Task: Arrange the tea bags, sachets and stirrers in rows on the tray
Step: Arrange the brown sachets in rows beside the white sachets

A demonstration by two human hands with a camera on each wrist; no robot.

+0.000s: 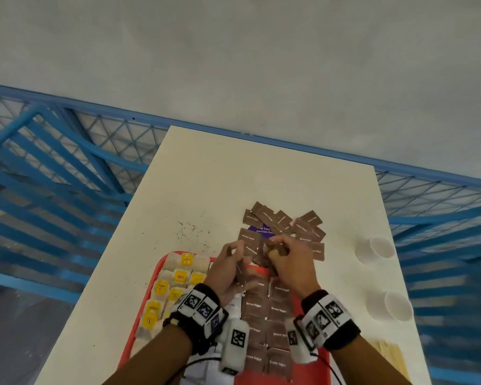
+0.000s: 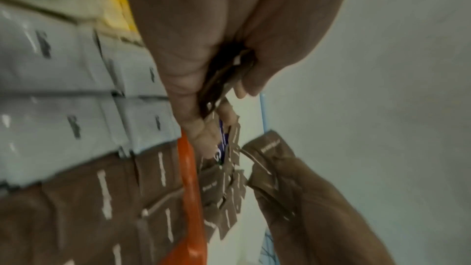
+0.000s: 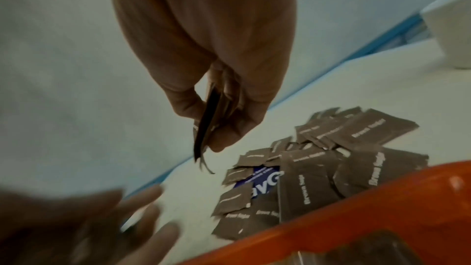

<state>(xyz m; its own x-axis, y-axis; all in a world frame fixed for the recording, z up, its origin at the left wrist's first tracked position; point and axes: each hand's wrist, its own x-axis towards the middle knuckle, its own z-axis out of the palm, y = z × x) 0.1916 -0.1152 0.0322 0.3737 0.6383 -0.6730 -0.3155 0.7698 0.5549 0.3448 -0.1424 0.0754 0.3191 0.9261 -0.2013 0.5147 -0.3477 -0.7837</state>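
- Nearest to me sits a red tray (image 1: 161,276) on the white table (image 1: 233,184).
- On the tray, tea bags with yellow tags (image 1: 175,287) lie in rows at the left, white sachets (image 2: 63,80) run down the middle, and brown sugar sachets (image 1: 267,318) lie in rows at the right.
- Both my hands hover over the tray's far edge, close together.
- My left hand (image 1: 229,269) has its fingers curled around a few brown sachets, pinched between thumb and fingers.
- My right hand (image 1: 289,262) pinches a thin stack of brown sachets (image 3: 211,120) edge-on between thumb and fingers.
- Just beyond the tray, a loose pile of brown sugar sachets (image 1: 283,227) lies on the table, partly covering a purple card (image 1: 263,230).
- Dark specks (image 1: 192,229) are scattered on the table left of the pile.
- Two white paper cups (image 1: 378,248) lie on their sides at the right, well apart from the pile.
- Pale wooden stirrers (image 1: 392,357) lie at the table's right edge, beside the tray.
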